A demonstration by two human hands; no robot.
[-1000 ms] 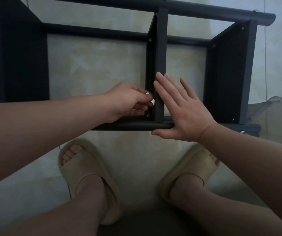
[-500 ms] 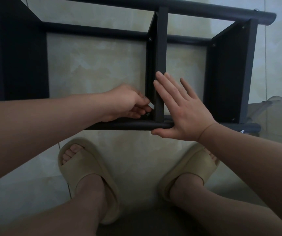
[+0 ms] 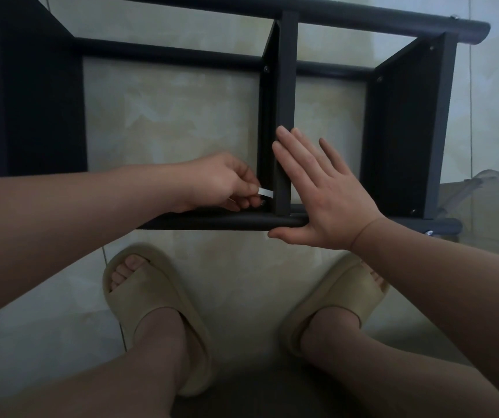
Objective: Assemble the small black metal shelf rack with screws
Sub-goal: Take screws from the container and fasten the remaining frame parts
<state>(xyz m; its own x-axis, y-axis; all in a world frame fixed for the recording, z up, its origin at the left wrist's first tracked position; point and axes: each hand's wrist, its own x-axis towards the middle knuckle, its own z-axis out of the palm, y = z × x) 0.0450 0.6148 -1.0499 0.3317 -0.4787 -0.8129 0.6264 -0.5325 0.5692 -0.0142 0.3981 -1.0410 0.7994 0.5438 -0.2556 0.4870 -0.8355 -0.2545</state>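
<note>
The black metal shelf rack (image 3: 284, 86) lies on its side on the tiled floor, with round tubes and flat panels. My left hand (image 3: 227, 184) pinches a small silvery flat tool (image 3: 265, 192) at a screw (image 3: 262, 202) where the middle panel meets the near tube (image 3: 212, 222). My right hand (image 3: 320, 194) lies flat with its fingers spread, pressed against the right face of the middle panel, its thumb under the near tube. Other screw heads show at the panel corners.
My two feet in beige slippers (image 3: 155, 300) stand on the pale tiles just in front of the rack. A clear plastic object (image 3: 489, 200) sits at the right edge, behind the rack's right panel (image 3: 405, 131).
My left hand has turned the small tool at the screw, and its silvery end now sticks out more toward the middle panel. My right hand has stayed flat on the panel.
</note>
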